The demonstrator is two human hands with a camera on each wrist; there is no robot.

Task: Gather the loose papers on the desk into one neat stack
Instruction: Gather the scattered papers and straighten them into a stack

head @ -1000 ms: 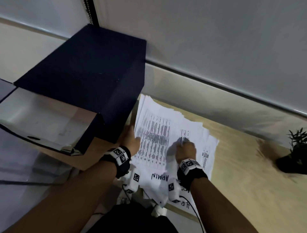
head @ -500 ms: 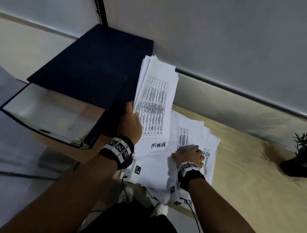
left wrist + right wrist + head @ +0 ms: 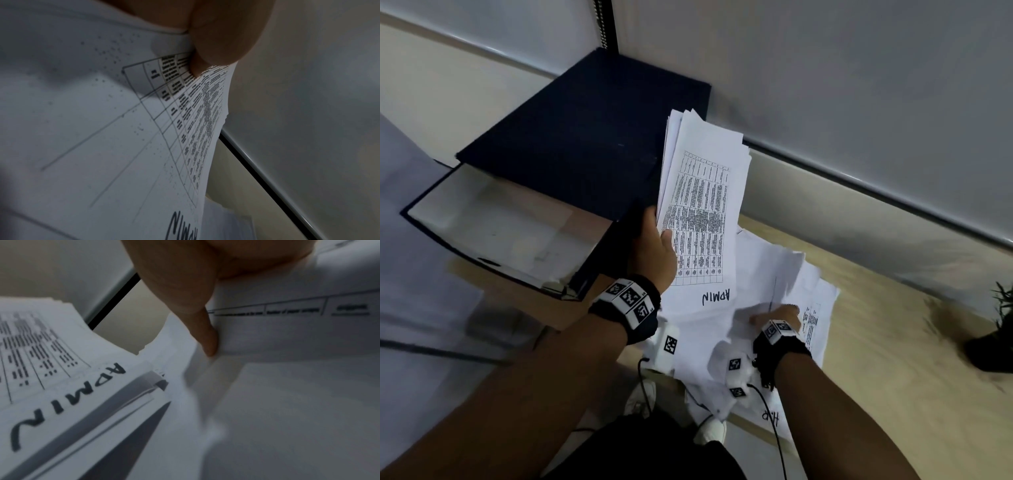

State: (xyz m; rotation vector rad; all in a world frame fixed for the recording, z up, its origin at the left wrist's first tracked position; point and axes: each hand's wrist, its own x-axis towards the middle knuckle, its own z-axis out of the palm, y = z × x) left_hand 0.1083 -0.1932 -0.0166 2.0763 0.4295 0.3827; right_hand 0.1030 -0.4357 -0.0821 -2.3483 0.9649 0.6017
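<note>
Two hands: left hand (image 3: 654, 250) fingers clamp the raised sheaf (image 3: 702, 205) edge, right hand (image 3: 774, 317) fingers pinch desk papers (image 3: 763, 267).

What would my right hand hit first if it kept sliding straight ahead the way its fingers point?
Probably more of the loose papers the right hand rests on; beyond them lie bare desk and the wall. Depth is unclear.

papers (image 3: 702, 212): white, black printed table | box (image 3: 585, 137): dark navy | desk (image 3: 893, 342): light wood
</note>
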